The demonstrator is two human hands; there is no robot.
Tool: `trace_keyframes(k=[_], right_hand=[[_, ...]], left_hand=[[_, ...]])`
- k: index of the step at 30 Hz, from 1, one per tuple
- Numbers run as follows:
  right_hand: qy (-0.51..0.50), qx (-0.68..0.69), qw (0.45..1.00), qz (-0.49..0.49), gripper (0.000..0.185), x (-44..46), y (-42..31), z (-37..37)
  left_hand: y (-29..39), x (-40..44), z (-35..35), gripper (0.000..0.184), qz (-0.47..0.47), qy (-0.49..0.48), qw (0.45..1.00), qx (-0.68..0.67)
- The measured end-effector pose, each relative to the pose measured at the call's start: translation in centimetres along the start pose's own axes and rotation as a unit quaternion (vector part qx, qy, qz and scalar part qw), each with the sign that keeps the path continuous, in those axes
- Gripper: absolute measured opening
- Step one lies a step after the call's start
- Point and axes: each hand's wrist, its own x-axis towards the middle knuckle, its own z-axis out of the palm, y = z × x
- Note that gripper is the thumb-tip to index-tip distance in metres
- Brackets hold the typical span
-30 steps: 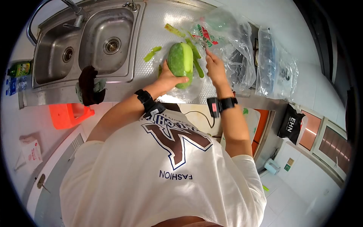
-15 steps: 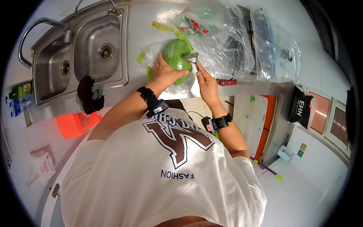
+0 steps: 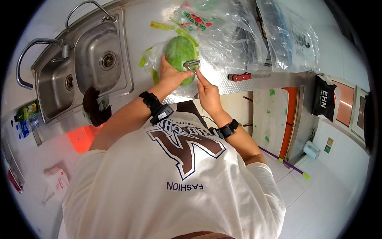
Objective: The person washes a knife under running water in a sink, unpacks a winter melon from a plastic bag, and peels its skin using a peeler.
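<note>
A large oval green fruit (image 3: 179, 51), papaya- or melon-like, lies on a clear plastic bag on the steel counter. My left hand (image 3: 172, 75) is closed around its near left side, thumb across the near end. In my right hand (image 3: 207, 91) is a metal Y-shaped peeler (image 3: 191, 63), pinched by its handle, its blade against the fruit's right side. Strips of green peel (image 3: 162, 26) lie beyond and to the left of the fruit. To the right of my right hand rests a red-handled knife (image 3: 240, 77).
A double-bowl steel sink (image 3: 126, 59) with a curved faucet (image 3: 39, 41) is on the left. A dark cloth (image 3: 95, 106) hangs at the counter's front edge. Clear printed plastic bags (image 3: 230, 44) cover the counter's right side. A black bag (image 3: 323, 97) is farther right.
The peeler has moved down along the fruit toward me, and my right hand came down and left with it. My left hand keeps its hold. The camera view has shifted slightly.
</note>
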Motion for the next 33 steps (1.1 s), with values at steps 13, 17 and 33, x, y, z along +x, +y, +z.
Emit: trace_keyframes(k=[13,17,33], right_hand=[[0.012,-0.01,0.999,-0.028,0.037,1.6,-1.3,-1.0],[0.006,-0.027,0.999,-0.041,0.038,-0.6,0.0,-1.0],[0.068,-0.068,0.991,-0.094,0.04,1.9,-0.2,1.7]], left_hand=[[0.0,-0.2,-0.3,0.116,0.001,0.002,0.995,-0.096],[0.1,-0.6,0.0,0.127,-0.008,0.008,0.997,-0.076],[-0.9,0.5,0.0,0.129,0.014,0.001,0.998,-0.062]])
